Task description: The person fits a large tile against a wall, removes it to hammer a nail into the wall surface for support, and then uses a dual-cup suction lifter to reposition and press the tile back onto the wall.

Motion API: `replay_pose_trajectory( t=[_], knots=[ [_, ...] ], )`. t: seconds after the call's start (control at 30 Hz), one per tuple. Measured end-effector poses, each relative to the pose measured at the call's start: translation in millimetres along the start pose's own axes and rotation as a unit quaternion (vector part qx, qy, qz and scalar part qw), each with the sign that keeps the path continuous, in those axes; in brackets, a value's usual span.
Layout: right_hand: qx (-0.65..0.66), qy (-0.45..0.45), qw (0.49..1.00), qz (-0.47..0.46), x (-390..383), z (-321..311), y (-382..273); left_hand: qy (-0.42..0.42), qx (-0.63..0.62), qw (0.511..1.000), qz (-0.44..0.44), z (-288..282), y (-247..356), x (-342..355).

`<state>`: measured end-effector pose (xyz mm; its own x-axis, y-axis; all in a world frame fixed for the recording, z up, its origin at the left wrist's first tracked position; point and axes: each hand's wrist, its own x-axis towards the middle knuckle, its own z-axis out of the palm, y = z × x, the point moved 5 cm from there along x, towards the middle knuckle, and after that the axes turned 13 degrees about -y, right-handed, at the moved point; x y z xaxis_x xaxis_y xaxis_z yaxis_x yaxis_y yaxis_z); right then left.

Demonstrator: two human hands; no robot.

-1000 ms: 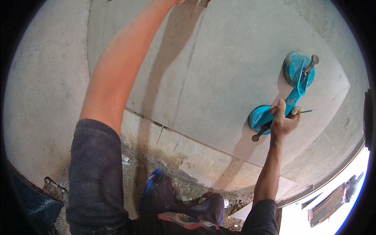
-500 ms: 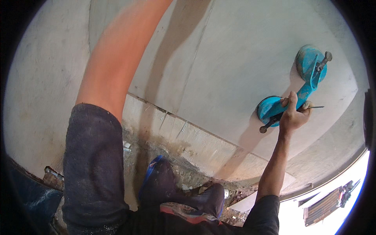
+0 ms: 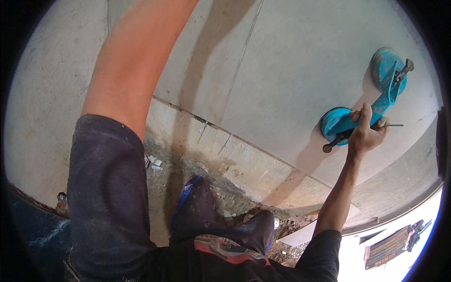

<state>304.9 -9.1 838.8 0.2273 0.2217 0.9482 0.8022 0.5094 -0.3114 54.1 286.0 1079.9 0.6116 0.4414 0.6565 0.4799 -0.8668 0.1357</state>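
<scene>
A turquoise double suction cup lifter (image 3: 384, 99) sits with both cups against a large grey tile (image 3: 291, 70). My right hand (image 3: 366, 136) is wrapped round its handle, near the lower cup. A thin, pointed rod (image 3: 394, 125) sticks out from the same hand; the rest of it is hidden. The lifter has dark levers, one at each cup. My left arm (image 3: 134, 61) reaches up past the top edge of the picture, so its hand is out of sight. A narrow seam (image 3: 237, 70) separates this tile from the one to its left.
Small white slips (image 3: 228, 140) poke out along the tile's lower edge, above a rough ledge (image 3: 263, 171). My bent knees (image 3: 197, 204) are close below it. Rubble and white scraps (image 3: 154, 162) lie on the ground. Bright daylight and stacked boards (image 3: 387, 246) show at lower right.
The lifter and my right hand appear farther right in the picture, as the whole view has shifted slightly. My right hand keeps its hold on the handle.
</scene>
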Motion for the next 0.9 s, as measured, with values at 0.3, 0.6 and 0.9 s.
replay_pose_trajectory(
  t=[0.3, 0.6, 0.9],
  knots=[
    [0.011, 0.006, 1.000, 0.006, 0.3, 0.9, -0.2, 0.034, -0.058, 0.996, 0.058, -2.6, 8.9, -28.8],
    [-0.016, 0.010, 1.000, -0.001, 0.0, -2.4, -3.8, 0.063, 0.151, 0.982, 0.099, -1.2, 1.0, 20.4],
    [0.001, 0.003, 1.000, -0.018, 0.3, -0.4, -2.4, 0.089, 0.012, 0.993, 0.074, -2.7, 2.6, 6.6]
  ],
)
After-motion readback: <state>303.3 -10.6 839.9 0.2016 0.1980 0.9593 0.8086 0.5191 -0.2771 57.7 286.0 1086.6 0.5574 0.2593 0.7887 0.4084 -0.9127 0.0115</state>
